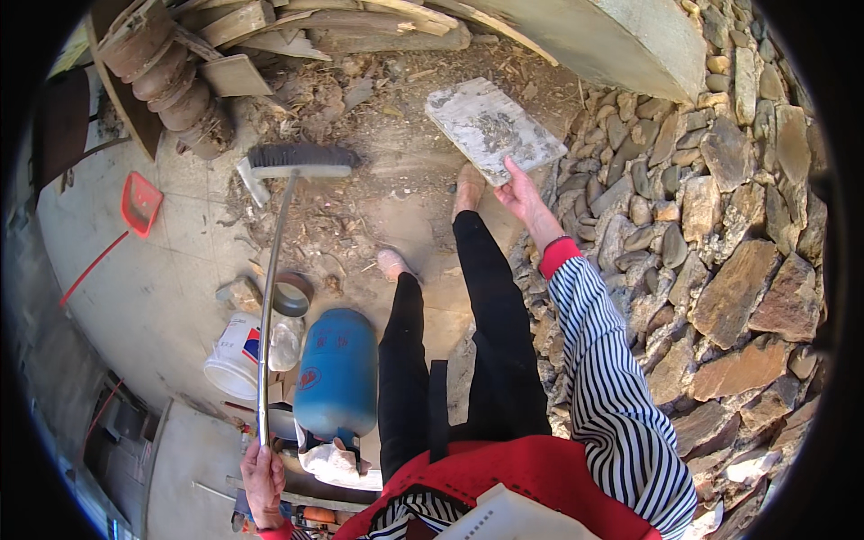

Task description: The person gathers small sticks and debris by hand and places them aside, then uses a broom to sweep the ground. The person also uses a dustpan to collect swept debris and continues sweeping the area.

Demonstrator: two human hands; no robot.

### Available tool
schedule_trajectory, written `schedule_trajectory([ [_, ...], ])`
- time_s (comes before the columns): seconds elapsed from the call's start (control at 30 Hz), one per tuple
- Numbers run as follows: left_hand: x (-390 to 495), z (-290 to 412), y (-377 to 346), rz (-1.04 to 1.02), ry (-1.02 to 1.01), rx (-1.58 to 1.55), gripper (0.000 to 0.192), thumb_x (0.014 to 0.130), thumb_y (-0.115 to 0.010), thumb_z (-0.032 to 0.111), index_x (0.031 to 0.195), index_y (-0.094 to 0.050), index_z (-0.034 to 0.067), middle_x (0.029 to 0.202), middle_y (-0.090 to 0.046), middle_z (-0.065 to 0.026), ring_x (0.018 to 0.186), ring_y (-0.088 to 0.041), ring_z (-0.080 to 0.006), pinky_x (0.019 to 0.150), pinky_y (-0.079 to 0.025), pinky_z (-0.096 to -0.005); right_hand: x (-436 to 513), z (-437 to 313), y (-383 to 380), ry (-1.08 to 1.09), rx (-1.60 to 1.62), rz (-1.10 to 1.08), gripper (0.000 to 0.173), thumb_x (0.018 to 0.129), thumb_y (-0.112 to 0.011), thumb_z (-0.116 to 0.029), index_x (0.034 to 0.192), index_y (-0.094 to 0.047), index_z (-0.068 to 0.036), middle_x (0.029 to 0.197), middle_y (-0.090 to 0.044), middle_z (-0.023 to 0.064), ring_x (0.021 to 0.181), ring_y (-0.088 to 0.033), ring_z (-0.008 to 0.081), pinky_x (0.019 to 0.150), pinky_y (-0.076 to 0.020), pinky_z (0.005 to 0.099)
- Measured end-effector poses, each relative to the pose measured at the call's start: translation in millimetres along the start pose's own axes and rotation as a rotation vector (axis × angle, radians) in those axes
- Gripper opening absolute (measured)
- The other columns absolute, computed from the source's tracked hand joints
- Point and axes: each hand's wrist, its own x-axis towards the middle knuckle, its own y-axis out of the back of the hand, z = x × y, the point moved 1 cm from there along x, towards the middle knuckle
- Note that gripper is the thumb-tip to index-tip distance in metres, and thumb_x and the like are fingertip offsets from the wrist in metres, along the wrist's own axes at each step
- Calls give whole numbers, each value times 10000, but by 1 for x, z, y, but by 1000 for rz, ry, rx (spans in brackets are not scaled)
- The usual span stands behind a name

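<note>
My left hand [263, 474] grips the metal handle of a push broom [304, 171], near the handle's lower end in the picture. The dark bristle head lies on the dirty floor at the upper left of the middle, beside scattered debris. With my right hand [520, 192] I hold a flat, whitish, dirt-crusted board [496, 128] by its near corner, thumb on top. The board hangs over the ground, partly above my right foot. Dry leaves and soil [324, 223] lie between the broom head and my feet.
A stone wall [702, 223] runs along the right. Near my left leg stand a blue gas cylinder [337, 371] and a white bucket [233, 361]. A red dustpan [142, 204] lies at left. Scrap wood [378, 30] and stacked clay-coloured pots [175, 94] are at the top.
</note>
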Motion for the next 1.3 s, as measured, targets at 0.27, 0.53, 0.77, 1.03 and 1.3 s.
schedule_trajectory([
  [0.27,-27,12,-40,-70,-4,-23,250,974,-451,150,1184,-499,23,582,-412,24,387,-291,-25,323,-197,-171,21,67,-40,-39,-119,139,277,853,-674,-360,1012,-599,-147,875,-644,-12,744,-587,99,558,-467,224],
  [0.53,38,4,-174,-589,89,-525,312,946,-511,199,1186,-427,18,807,-463,-41,511,-405,-86,415,-346,-191,9,176,-77,-340,49,-9,247,843,-691,-314,1003,-589,-157,867,-633,4,736,-580,135,567,-492,254],
  [0.77,175,-9,-257,-687,141,-744,352,976,-466,321,1260,-413,120,1058,-588,-92,875,-619,-196,684,-541,-283,11,229,-105,-595,-6,36,276,854,-668,-329,980,-581,-99,857,-631,76,744,-614,198,614,-547,300],
  [1.03,313,-20,-319,-480,167,-858,344,979,-398,406,1105,-535,117,909,-568,-38,686,-542,-139,553,-495,-267,14,217,-128,-551,-184,-115,442,881,-589,-446,930,-586,-7,806,-627,135,695,-605,251,607,-530,372],
  [1.3,380,-5,-346,-274,124,-766,482,965,-329,502,965,-576,88,721,-576,-70,547,-525,-180,450,-439,-312,23,221,-119,-589,-472,-113,373,877,-574,-438,921,-632,-72,846,-671,100,739,-640,215,714,-541,378],
])
